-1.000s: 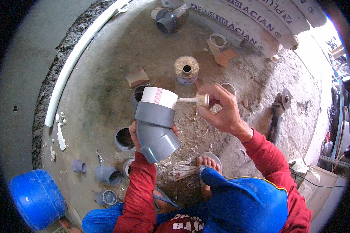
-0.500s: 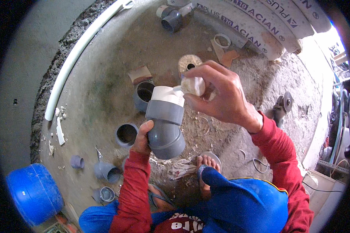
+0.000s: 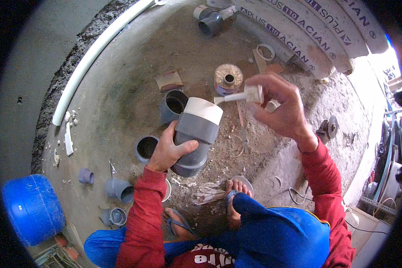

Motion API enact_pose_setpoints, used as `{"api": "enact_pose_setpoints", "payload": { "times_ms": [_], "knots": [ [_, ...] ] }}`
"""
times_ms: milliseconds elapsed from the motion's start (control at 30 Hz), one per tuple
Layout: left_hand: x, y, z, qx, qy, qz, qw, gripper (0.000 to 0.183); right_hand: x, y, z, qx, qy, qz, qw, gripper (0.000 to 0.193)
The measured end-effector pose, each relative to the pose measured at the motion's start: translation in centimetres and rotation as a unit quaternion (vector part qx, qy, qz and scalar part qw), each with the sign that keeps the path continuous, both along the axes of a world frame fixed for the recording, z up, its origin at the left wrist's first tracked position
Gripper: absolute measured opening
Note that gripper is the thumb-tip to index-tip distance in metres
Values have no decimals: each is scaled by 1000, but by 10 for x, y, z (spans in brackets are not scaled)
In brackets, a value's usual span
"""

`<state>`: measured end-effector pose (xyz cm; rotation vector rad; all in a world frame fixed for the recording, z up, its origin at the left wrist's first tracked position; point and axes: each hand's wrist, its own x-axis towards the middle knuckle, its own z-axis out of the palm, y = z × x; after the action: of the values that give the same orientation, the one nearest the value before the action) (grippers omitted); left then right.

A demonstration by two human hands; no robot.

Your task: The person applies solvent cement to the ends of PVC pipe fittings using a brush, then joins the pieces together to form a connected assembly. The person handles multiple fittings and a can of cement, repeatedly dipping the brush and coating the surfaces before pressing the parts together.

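My left hand [image 3: 170, 149] is wrapped round a grey plastic pipe elbow [image 3: 197, 128], thumb across its front. A short white pipe end [image 3: 203, 110] sticks up out of the elbow's upper socket. In my right hand [image 3: 279, 105] is a glue brush [image 3: 235, 97], gripped by its white cap. The brush tip points left, just right of the white pipe end and apart from it. Behind the brush stands an open glue can [image 3: 228, 79] with a round hole in its top.
Grey pipe fittings [image 3: 174, 106] stand and lie on the dirt floor, several near my left arm. At the lower left is a blue barrel [image 3: 33, 210]. An angle grinder [image 3: 328, 128] lies right of my right hand. Large wrapped pipes [image 3: 295, 38] lie at the back.
The brush has come away from the white pipe end, moving right with my right hand. My left hand has turned the elbow, and its fingers now reach higher around it.
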<state>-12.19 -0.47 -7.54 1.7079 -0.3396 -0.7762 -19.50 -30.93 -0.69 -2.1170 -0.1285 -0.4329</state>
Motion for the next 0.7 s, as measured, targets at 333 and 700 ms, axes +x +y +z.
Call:
{"api": "enact_pose_setpoints", "payload": {
  "times_ms": [333, 700],
  "knots": [
    [12, -15, 49, 234, -466, -166, 837, 94, 38, -10, 25, -65, 63, 87, 992, 45],
    [13, -17, 70, 214, -575, -210, 762, 89, 77, -47, -22, -82, 5, 70, 994, 42]
  ]
}}
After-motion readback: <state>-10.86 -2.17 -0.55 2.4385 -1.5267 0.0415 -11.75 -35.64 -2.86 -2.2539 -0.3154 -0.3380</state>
